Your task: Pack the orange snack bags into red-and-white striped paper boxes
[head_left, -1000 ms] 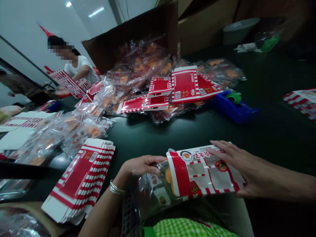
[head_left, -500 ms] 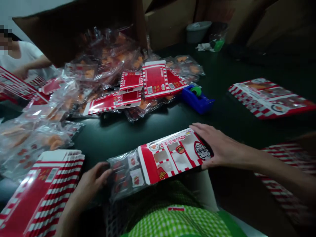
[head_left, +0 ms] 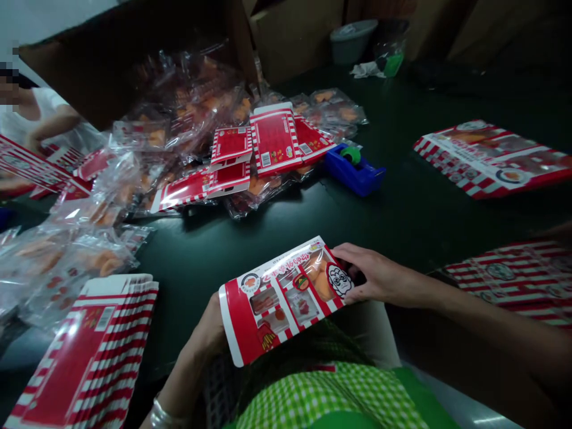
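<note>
At bench edge, above lap: I log red-and-white printed card sleeve point(head_left: 272, 304) held flat, clear plastic bag of orange food point(head_left: 319, 275) showing through its windows. R hand point(head_left: 384, 275) fingers closed on sleeve's far end; L hand point(head_left: 206, 333) behind near end, fingers hidden, grip can't tell.

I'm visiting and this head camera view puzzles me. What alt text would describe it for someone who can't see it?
A right hand grips a red-and-white printed carton with orange food showing through its windows, its other end against the left hand. On the dark table nearby lie a stack of flat cartons, a heap of clear packets and a blue tape dispenser.
</note>
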